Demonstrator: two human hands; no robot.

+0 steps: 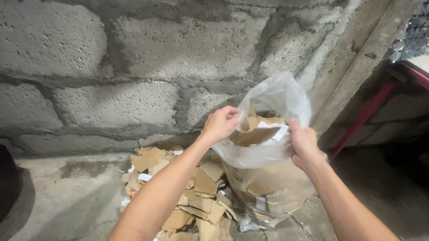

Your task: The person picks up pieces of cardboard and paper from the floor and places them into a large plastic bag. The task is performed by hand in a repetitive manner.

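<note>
Rough block wall [127, 51] behind, cracked concrete floor [73, 196] below. One clear plastic bag [270, 135] stands by the wall, stuffed w/ cardboard scraps [255, 132]. Left hand [220, 123] & right hand [303, 142] both pinch its rim closed-fisted. One loose cardboard pile [187, 201] lies just left of the bag.

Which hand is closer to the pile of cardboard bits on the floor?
Left. The left hand grips the clear plastic bag rim right above the cardboard pile. The right hand grips the bag's other side, farther from the pile, above the bag's full belly.
</note>
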